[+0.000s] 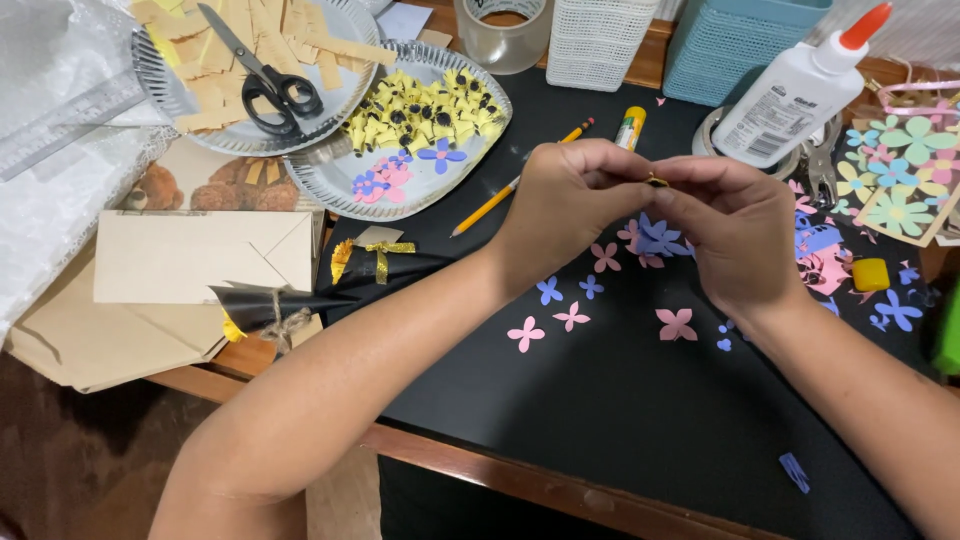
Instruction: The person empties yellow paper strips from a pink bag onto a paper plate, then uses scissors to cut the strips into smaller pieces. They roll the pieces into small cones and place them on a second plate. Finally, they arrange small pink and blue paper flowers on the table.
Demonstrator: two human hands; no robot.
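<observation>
Both hands pinch a tiny yellow paper piece (656, 181) above the black surface (620, 400).
Left hand (565, 205) and right hand (735, 235) meet fingertip to fingertip, each grip closed on the piece, wrists raised over scattered paper flowers (572, 317).

Black-handled metal scissors (262, 70) lie in the far-left round foil plate (155, 75). A white plastic glue bottle (795, 90) stands far right, small paper flower cutouts (572, 317) scattered nearer on the black table mat (600, 420)

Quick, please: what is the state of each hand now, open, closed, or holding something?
Left hand: closed, pinching the small yellow paper piece.
Right hand: closed, pinching the same piece from the other side.
</observation>
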